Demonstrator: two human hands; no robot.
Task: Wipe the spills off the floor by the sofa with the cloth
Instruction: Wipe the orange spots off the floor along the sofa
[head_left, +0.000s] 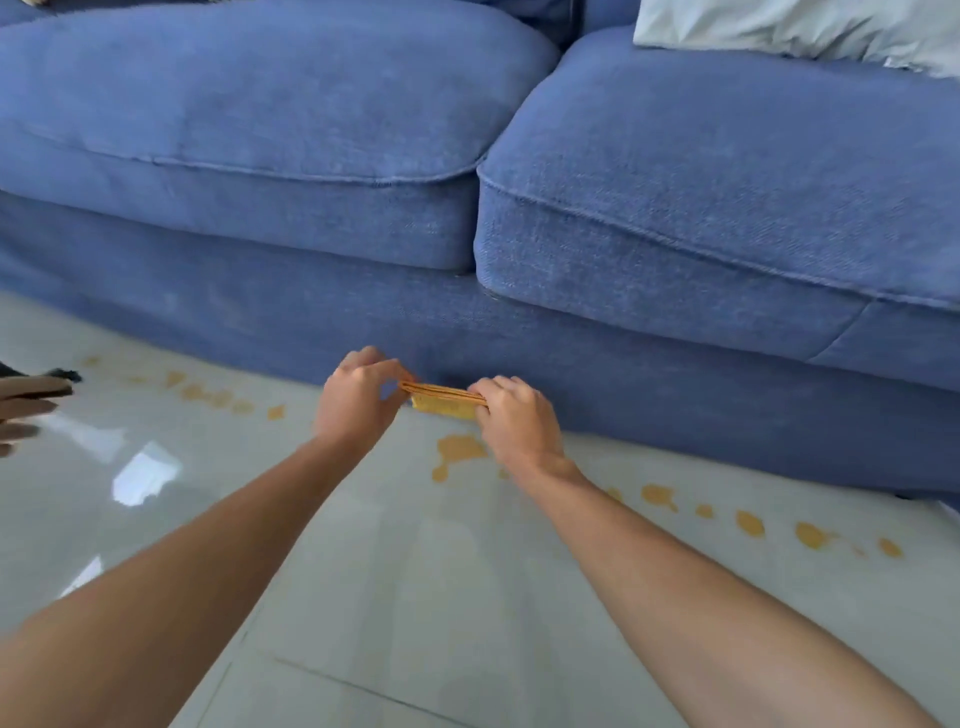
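A folded yellow-orange cloth is held above the floor between both my hands, right in front of the blue sofa. My left hand pinches its left end and my right hand grips its right end. Orange spills lie on the pale tiled floor: a larger puddle just below the cloth, a trail of drops to the left, and another trail to the right along the sofa base.
The sofa's two seat cushions fill the upper view, with a pale pillow at the top right. At the left edge a dark object and part of another person's hand show. Glare patches shine on the tiles at left.
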